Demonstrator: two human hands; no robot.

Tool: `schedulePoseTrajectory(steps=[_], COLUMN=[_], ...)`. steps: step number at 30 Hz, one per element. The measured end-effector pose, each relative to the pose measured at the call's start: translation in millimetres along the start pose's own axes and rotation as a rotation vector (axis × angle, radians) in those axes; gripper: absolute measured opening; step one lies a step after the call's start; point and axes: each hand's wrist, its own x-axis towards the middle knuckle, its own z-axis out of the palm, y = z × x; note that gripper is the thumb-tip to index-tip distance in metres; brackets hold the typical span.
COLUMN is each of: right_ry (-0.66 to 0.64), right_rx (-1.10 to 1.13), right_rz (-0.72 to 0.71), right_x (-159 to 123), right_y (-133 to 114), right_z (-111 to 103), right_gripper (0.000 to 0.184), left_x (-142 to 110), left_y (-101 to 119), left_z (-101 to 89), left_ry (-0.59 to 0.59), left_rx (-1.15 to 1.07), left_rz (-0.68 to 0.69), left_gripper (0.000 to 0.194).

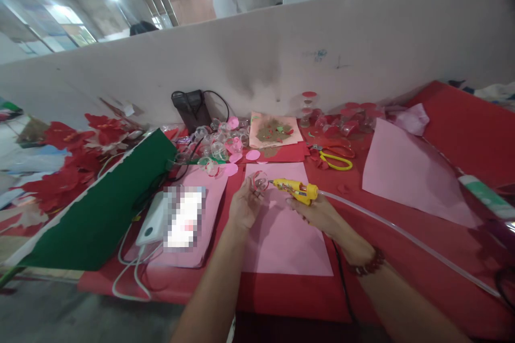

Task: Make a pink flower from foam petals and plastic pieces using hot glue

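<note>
My left hand (246,204) holds a small clear plastic cup (260,181) with a red edge between its fingers, above a pink sheet (285,246). In my right hand (314,211) is a yellow hot glue gun (295,188), its nozzle pointing left at the cup. Whether the nozzle touches the cup I cannot tell. A long clear glue stick (386,221) runs out of the gun's back toward the lower right. My right fingers wrap the handle, partly hidden behind it.
Clear cups and pink discs (252,155) lie at the back, beside a glue-stained sheet (273,131). Yellow-handled scissors (336,161) rest to its right. Left are a phone (185,218), a white power bank (151,220) with cables and a green board (104,209). A white wall (161,64) stands behind.
</note>
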Motion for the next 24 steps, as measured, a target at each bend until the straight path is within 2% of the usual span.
schedulePoseTrajectory(steps=[14,24], right_ry=[-0.031,-0.038], right_rx=[-0.003,-0.067], right_rz=[-0.027,-0.060], right_x=[-4.3,-5.3], right_y=[-6.1,-7.7], right_z=[-0.7,0.1], right_gripper=[0.030,0.030], left_x=[3.1,7.8], left_y=[-0.9,-3.8], left_z=[-2.7,-10.4], left_ry=[0.019,-0.020], left_rx=[0.014,0.030], left_rz=[0.025,0.081], left_gripper=[0.019,0.017])
